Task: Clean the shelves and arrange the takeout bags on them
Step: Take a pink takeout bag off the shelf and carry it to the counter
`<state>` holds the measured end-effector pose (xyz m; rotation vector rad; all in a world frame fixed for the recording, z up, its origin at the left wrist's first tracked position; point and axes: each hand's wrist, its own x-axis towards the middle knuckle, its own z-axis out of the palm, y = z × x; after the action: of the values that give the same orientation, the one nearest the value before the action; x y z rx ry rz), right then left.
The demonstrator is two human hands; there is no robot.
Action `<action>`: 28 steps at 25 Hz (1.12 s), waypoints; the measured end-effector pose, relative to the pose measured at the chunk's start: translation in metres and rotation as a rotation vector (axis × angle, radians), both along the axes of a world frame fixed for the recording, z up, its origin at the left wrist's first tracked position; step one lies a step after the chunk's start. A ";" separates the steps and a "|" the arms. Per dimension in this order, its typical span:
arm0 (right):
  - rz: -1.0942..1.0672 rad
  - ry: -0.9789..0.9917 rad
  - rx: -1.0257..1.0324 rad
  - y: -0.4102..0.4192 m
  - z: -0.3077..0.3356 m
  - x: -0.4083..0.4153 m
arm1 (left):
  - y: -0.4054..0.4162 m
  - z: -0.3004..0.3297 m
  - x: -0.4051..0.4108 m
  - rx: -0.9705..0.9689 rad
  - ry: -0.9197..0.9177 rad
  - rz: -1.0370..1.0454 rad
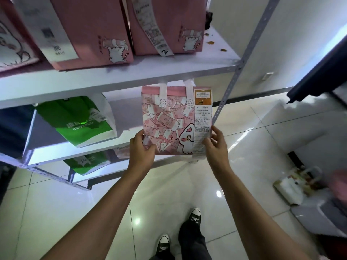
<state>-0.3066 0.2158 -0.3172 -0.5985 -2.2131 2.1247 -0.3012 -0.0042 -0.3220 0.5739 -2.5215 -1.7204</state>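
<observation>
I hold a pink takeout bag (pixel 165 121) with a cat print and a long receipt on its right side, at the front of the middle shelf (pixel 56 152). My left hand (pixel 141 147) grips the bag's lower left corner. My right hand (pixel 215 142) grips its lower right edge over the receipt. The bag stands upright, its white handles reaching under the upper shelf (pixel 216 61). Two plain pink bags (pixel 90 30) (pixel 165 23) stand on the upper shelf. A green pizza bag (pixel 75 119) leans on the middle shelf to the left.
Brown crumbs (pixel 211 42) lie on the upper shelf's right end. Another green bag (pixel 87 162) sits on the lowest shelf. The perforated metal upright (pixel 242 64) runs just right of the held bag. More bags (pixel 293 184) lie on the tiled floor at right. My shoes (pixel 195 216) show below.
</observation>
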 end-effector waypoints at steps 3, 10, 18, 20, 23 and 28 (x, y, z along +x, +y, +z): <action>-0.080 0.012 0.007 0.008 0.015 0.019 | 0.015 0.014 0.012 0.030 0.034 -0.053; -0.231 0.062 0.051 0.056 0.050 0.055 | 0.062 0.054 0.029 0.097 0.086 -0.199; -0.436 0.168 0.036 0.166 0.089 0.089 | 0.178 0.096 0.017 0.128 0.152 -0.412; -0.480 0.189 0.028 0.200 0.096 0.096 | 0.216 0.104 0.013 0.130 0.165 -0.466; -0.548 0.214 0.041 0.256 0.107 0.106 | 0.276 0.115 0.007 0.149 0.179 -0.531; -0.633 0.269 0.096 0.345 0.127 0.116 | 0.373 0.132 -0.002 0.173 0.223 -0.654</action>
<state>-0.1908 0.5611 -0.1906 -0.8129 -1.6744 1.6523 -0.3036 0.3683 -0.1903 -0.4852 -2.5673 -2.0437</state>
